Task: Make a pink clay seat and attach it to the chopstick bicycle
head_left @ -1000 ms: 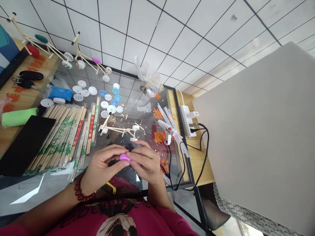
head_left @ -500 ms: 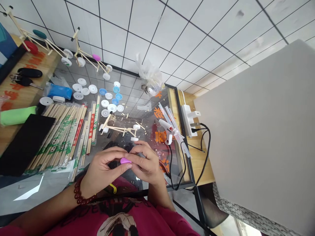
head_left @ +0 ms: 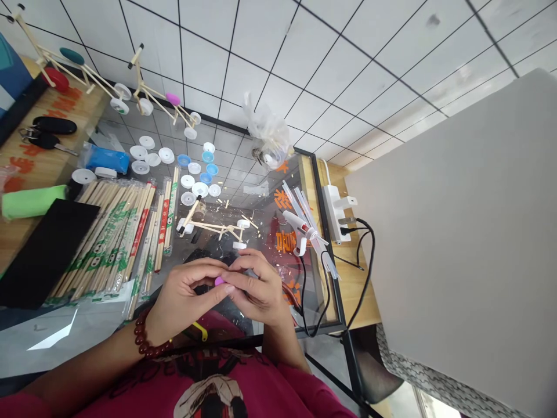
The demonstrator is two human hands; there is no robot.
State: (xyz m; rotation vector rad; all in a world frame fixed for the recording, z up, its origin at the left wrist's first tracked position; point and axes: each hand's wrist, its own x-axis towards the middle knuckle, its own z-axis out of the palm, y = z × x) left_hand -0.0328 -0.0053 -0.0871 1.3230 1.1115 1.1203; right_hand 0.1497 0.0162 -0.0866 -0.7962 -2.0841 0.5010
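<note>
A small piece of pink-purple modelling clay (head_left: pixel 220 280) is pinched between my two hands, low over the near part of the glass table. My left hand (head_left: pixel 191 290), with a beaded bracelet at its wrist, presses it with thumb and fingers. From the other side, the fingers of my right hand (head_left: pixel 256 287) close on the same piece and cover part of it. Just beyond them a little tricycle of chopsticks (head_left: pixel 217 228) with bottle-cap wheels stands on the glass. Its pink-seated counterpart (head_left: pixel 173 99) is at the far edge.
Wrapped chopsticks (head_left: pixel 104 244) and a black sheet (head_left: pixel 47 252) lie at the left. Bottle caps (head_left: pixel 200 189) are spread mid-table. On the right are a glue gun (head_left: pixel 300 229), clear glue sticks (head_left: pixel 319 255), a power strip (head_left: pixel 335 212) and looping cables.
My fingers have shifted slightly around the clay, and less of it shows now. Both hands stay in nearly the same place; the whole view has moved a little.
</note>
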